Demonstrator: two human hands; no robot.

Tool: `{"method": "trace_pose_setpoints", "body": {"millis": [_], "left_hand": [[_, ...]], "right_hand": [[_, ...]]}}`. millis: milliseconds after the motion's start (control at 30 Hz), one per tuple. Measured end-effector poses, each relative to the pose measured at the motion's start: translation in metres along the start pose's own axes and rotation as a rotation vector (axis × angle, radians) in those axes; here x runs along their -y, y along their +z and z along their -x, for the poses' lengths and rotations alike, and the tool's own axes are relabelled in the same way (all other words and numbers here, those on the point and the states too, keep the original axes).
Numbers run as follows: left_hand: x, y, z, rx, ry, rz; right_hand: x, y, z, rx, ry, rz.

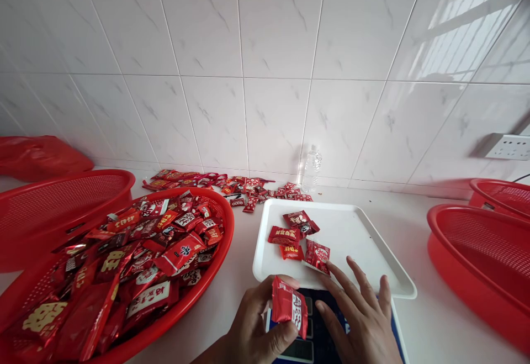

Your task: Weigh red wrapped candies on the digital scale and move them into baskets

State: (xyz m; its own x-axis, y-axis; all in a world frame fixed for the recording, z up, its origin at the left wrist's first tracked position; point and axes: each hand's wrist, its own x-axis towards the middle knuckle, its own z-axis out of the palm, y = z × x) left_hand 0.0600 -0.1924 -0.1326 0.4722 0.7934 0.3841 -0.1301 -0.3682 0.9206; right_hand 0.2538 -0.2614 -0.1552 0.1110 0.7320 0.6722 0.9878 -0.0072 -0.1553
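Between the thumb and fingers of my left hand (259, 320) is a small red snack packet (287, 304) with white and dark lettering. My right hand (358, 317) is open, fingers spread, over the front edge of a white tray (356, 237). Its index fingertip is close to a red packet (317, 254) on the tray; I cannot tell whether they touch. Several more red packets (285, 235) lie in the tray's left part. The tray sits on a blue scale (325, 333) with grey display windows, partly hidden by both hands.
A red basket (226, 242) heaped with red snack packets stands at left, another red basket (103, 184) behind it. Loose packets (248, 190) lie along the tiled wall beside a clear plastic bottle (312, 169). More red baskets (476, 253) stand at right, below a wall socket (509, 147).
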Motion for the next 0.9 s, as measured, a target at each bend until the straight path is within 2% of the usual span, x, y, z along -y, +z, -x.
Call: {"method": "trace_pose_setpoints", "body": {"millis": [467,633,900], "left_hand": [[0.004,-0.002,0.003,-0.005,0.021,-0.033],[0.010,-0.005,0.000,0.096,0.117,-0.047],[-0.002,0.001,0.003,0.041,0.006,0.036]], "right_hand": [[-0.001,0.001,0.002,-0.031,0.015,-0.057],[-0.002,0.001,0.002,-0.031,0.018,-0.074],[-0.004,0.003,0.003,-0.054,-0.003,-0.094]]}}
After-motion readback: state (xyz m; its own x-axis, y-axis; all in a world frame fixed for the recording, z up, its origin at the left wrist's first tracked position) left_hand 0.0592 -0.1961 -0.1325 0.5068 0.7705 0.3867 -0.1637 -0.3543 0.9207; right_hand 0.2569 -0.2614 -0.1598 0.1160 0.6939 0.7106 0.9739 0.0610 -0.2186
